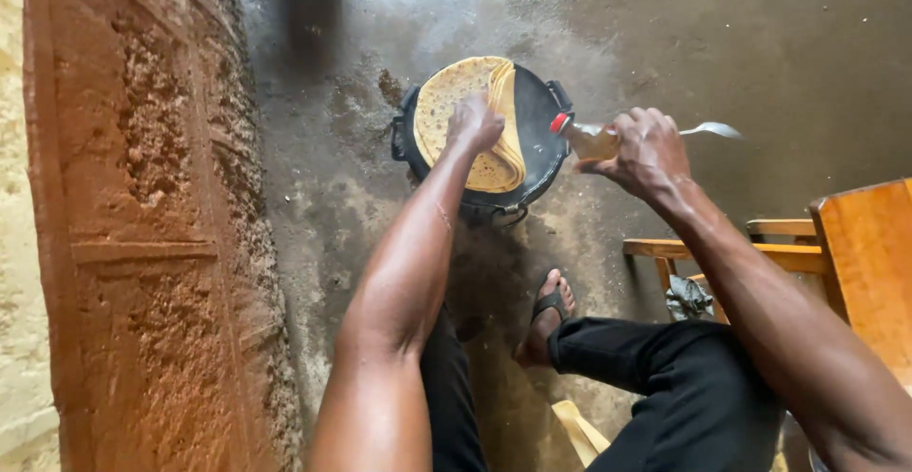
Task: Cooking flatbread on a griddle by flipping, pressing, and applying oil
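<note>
Left hand on the flatbread, bottle tipped in from the pan's right edge.

The left hand [473, 122] sits right on the folded flatbread [454, 102], fingers curled down and pressing or pinching the doubled-over edge at the middle of the black round pan [541, 154]. The flatbread covers the pan's left half, its folded flap running roughly from the pan's far rim toward the near rim, while the pan's right half shows bare dark metal. Over that right rim, the right hand [644, 149] is closed around a small bottle with a red cap [581, 138], cap pointing in toward the bread, and a spoon [711, 130] pokes out behind the same fist, away from the pan. The left hand is the one touching the bread; the bottle's tip hangs just beside it. A sandalled foot [551, 315] rests on the concrete floor [760, 45] on the near side of the pan.
</note>
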